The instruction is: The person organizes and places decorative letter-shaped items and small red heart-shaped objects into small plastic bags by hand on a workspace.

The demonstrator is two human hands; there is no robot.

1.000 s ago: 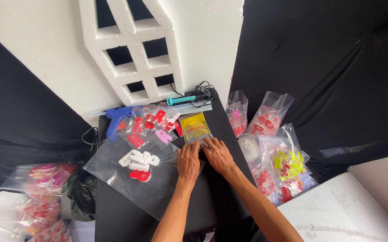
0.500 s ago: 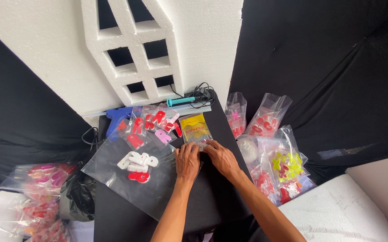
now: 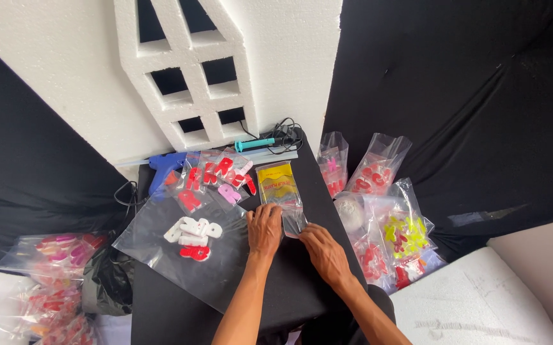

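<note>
Bright even daylight, soft shadows, sharp focus, wide-angle distortion at edges
</note>
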